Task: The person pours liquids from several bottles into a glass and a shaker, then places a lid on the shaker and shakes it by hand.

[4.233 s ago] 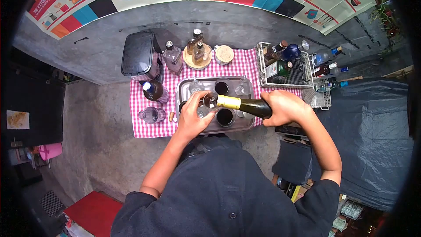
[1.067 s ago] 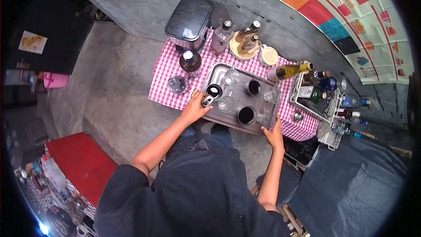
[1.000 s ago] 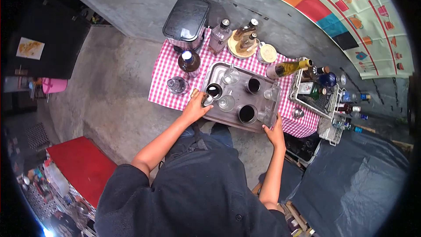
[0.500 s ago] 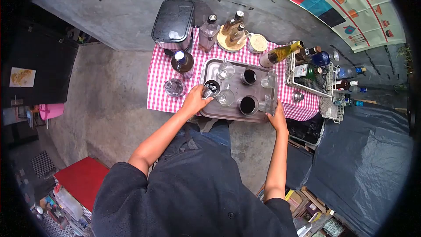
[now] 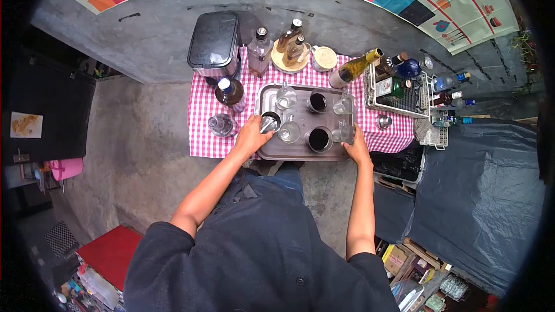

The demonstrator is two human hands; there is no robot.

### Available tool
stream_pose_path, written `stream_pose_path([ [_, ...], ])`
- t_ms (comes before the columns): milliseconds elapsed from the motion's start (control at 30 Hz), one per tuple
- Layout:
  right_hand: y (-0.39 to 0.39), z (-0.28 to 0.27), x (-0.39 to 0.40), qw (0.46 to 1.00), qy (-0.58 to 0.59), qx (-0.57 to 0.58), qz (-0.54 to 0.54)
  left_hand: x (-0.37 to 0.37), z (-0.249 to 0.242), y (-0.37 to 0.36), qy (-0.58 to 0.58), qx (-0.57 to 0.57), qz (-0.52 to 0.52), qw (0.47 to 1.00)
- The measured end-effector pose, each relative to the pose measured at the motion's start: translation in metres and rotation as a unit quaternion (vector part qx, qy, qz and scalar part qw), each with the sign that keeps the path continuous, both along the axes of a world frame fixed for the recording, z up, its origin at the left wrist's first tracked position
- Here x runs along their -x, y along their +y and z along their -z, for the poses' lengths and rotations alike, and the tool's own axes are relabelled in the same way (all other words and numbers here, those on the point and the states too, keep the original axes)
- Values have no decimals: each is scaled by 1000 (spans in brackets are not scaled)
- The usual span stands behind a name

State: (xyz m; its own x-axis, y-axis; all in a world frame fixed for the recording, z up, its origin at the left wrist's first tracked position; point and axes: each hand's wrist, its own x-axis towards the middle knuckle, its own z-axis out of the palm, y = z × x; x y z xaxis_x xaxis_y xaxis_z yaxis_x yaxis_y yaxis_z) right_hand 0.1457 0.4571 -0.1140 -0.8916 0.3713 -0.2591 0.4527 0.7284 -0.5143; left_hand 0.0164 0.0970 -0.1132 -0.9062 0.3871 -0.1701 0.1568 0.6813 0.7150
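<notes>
"Bottle (image 5: 347, 75) is out of my right hand (image 5: 356, 149) since that earlier frame! It's standing on the checked cloth (image 5: 202, 104) now, just beside the wire basket (image 5: 399, 104). Where's that hand gone?"

"Down to the near right corner of the tray (image 5: 303, 118). I've got it open there, thumb and fingers spread and touching the edge."

"And my left hand (image 5: 250, 136)?"

"Narrow, fingers closed round the small cup (image 5: 269, 126). I have it at the tray's left side, right over a dark-rimmed glass (image 5: 273, 116). Whether the two touch, I can't tell from up here."

"What else is on the tray?"

"Two glasses of dark drink, the far one (image 5: 318, 101) and the near one (image 5: 319, 138), plus four clear mugs: two left of those drinks, two right."

"Round the outside?"

"Left of the tray I see a blue-capped bottle (image 5: 231, 95), with a stubby bottle (image 5: 221, 125) nearer me. Behind the tray, two brown bottles on a round board (image 5: 283, 68), and a lidded mug (image 5: 325, 59) just to their right. Black bin (image 5: 213, 40) at the far left corner of the tabletop, green bottle (image 5: 393, 88) tilted in the basket."
</notes>
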Motion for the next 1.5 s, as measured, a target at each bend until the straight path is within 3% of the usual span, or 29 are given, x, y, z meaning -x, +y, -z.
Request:
stream_pose_path([
  [333, 1, 1, 2, 1000, -18, 6, 2, -5, -10, 0, 27, -11, -20, 999],
  [633, 14, -8, 4, 996, -28, 87, -15, -20, -24, 7, 6, -29, -108, 994],
  [967, 54, -34, 28, 988, -20, 155, -18, -36, -17, 45, -49, -206, -198, 957],
  [1067, 72, -28, 46, 990, 59, 113, -56, -40, -19, 56, -49, -235, -226, 944],
  [1200, 89, -53, 87, 978, 100, 168, -72, -46, -48, 77, -37, -208, -241, 947],
  [1233, 98, -42, 98, 978, 140, 127, -85, -49, -50, 81, -16, -210, -243, 947],
  [1267, 94, -69, 111, 977, 123, 159, -66, -52, -48, 84, -18, -206, -253, 945],
  [1400, 106, -70, 154, 974, 152, 149, -70, -65, -50, 97, -38, -245, -291, 924],
  [1500, 107, -53, 179, 944, 271, 163, -93, -70, -62, 105, -34, -204, -270, 940],
])
